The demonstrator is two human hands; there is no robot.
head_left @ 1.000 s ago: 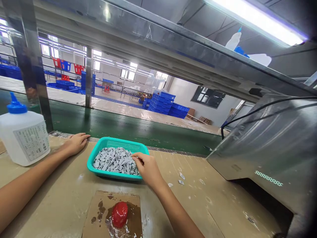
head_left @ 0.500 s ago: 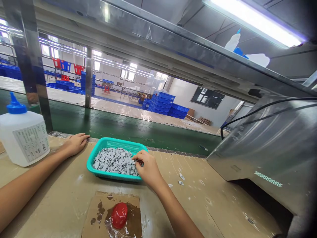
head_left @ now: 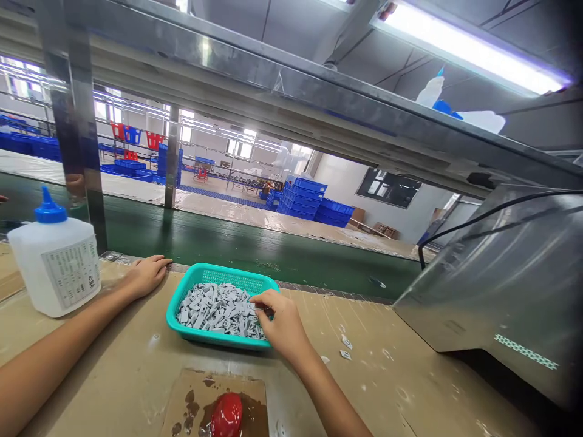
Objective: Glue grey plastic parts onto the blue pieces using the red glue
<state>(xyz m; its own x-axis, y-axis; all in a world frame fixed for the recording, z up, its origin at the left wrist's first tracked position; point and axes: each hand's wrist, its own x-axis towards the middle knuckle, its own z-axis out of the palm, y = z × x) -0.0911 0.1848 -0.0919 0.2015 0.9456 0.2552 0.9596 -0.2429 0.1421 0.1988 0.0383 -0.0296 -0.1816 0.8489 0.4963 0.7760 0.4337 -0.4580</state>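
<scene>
My left hand [head_left: 148,274] lies flat on the table by its far edge, fingers stretched out and holding nothing. To its right stands a turquoise plastic basket [head_left: 180,328] with many small grey plastic pieces [head_left: 218,309] in it. Over the basket's right side, my right hand [head_left: 280,318] reaches in with thumb and forefinger curled toward each other at the pieces. What is between those fingertips is too small to make out. Nearer to me, a wet, glossy red oval object [head_left: 226,416] sits on a stained cardboard piece [head_left: 182,388].
A white bottle [head_left: 68,267] with a blue nozzle cap stands beside my left forearm. Loose grey pieces [head_left: 346,349] lie right of the basket. Beyond the table runs a green conveyor belt [head_left: 291,258]; a metal housing [head_left: 492,279] stands at right, and a shelf beam [head_left: 291,88] crosses overhead.
The view has shifted, so everything sits slightly lower and further right. My right hand stays at the basket's right side, and my left hand still rests on the table.
</scene>
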